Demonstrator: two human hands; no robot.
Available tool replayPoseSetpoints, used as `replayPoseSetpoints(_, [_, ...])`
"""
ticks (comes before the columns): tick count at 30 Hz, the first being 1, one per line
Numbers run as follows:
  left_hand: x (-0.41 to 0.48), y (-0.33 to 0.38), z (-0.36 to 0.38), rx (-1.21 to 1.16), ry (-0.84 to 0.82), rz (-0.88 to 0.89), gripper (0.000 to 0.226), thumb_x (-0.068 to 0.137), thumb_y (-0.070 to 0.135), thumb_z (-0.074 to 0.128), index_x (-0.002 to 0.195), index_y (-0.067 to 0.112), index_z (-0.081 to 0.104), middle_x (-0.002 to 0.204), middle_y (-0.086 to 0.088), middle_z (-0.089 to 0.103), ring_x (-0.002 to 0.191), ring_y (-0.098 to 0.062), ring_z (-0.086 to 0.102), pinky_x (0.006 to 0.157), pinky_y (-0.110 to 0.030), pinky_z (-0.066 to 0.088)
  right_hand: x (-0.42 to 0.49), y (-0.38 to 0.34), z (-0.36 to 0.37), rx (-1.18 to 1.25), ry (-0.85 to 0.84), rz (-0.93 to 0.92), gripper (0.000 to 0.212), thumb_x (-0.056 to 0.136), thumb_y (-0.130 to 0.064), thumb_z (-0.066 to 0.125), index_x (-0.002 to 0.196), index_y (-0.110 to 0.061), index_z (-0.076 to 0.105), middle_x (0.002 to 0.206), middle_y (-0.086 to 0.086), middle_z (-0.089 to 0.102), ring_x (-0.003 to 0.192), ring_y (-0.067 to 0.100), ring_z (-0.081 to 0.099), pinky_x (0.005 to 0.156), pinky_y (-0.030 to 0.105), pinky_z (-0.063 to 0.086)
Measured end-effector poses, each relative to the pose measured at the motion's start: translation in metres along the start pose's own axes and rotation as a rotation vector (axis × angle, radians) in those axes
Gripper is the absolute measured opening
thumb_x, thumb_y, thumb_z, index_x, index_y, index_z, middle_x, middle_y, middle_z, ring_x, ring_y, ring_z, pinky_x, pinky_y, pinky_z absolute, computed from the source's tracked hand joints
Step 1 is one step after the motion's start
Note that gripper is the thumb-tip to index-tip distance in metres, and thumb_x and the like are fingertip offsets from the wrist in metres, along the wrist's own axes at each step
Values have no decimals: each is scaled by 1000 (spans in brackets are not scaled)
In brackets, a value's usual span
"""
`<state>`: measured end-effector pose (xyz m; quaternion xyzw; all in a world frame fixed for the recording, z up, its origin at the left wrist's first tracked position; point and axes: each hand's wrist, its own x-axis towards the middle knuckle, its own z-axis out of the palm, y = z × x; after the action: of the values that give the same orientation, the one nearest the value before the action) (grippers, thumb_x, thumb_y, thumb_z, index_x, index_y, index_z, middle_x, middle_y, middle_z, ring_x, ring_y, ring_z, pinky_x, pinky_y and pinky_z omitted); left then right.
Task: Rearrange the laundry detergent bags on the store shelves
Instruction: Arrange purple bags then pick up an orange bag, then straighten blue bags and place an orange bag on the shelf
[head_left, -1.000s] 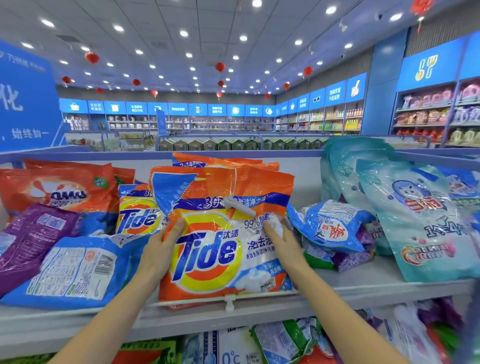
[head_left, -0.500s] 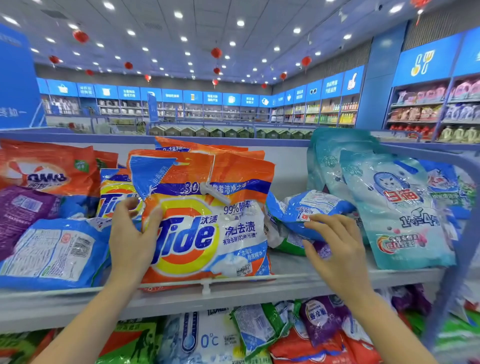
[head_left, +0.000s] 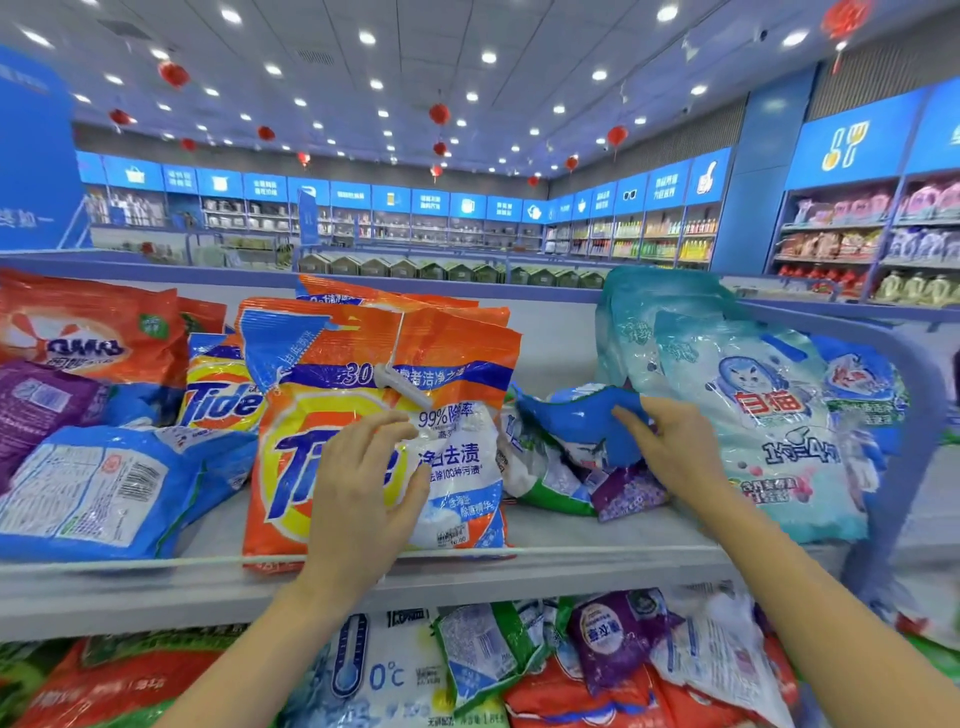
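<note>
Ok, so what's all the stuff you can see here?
Tide bags: two, orange, shelf middle, big one in front.
Red bag: one, red-orange, far left, at the back.
Purple bag: one, purple, left edge.
Blue bag: one, blue, left front, label up.
Small blue bag: one, blue, right of the Tide bags.
Cat bags: at least two, pale teal, right.
Shelf: one, grey, under them.
Lower bags: many, mixed colours, shelf below.
Lanterns: several, red, ceiling.
Left hand: on the big Tide bag.
Right hand: touching the small blue bag.

Left hand (head_left: 363, 488) spread open, right hand (head_left: 672, 449) outstretched, fingers extended.
</note>
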<state>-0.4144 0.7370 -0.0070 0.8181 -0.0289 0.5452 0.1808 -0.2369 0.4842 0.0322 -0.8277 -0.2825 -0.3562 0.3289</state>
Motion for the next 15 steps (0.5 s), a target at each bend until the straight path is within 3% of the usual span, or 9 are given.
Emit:
replayPoseSetpoints(6, [-5,21,19,-63,-142,-22,35,84,32,52,108,9,62,118,-4,58,108,-17,53,94,-24,38,72,-16,-27,182,76,89,41,93,-27,59,59,-4,53,53,15,45,52,24,39,53,31,25])
replayPoseSetpoints(9, [-1,34,34,5,-178,-15,33,80,24,63,108,7,64,116,-7,61,105,-24,58,91,-31,43,98,-20,-43,294,99,139,40,94,-26,57,55,-18,52,51,8,47,47,25,40,49,32,31])
replayPoseSetpoints(11, [3,43,47,17,-198,-33,36,80,23,66,112,6,63,117,-8,61,106,-27,59,89,-36,47,110,-20,-50,280,93,128,38,94,-27,56,73,3,64,68,27,59,59,40,51,56,44,45])
replayPoseSetpoints(12, [5,49,53,-1,-220,-62,40,82,25,67,118,7,61,120,-7,59,110,-26,57,91,-35,46,115,-19,-52,275,93,124,42,94,-27,56,83,13,62,77,34,59,63,42,52,60,46,45])
replayPoseSetpoints(15, [13,63,77,-100,-302,-163,63,85,37,67,138,12,44,136,-2,48,124,-19,46,99,-27,35,124,-13,-63,319,109,127,44,93,-23,58,80,19,56,72,31,57,60,30,49,60,45,41])
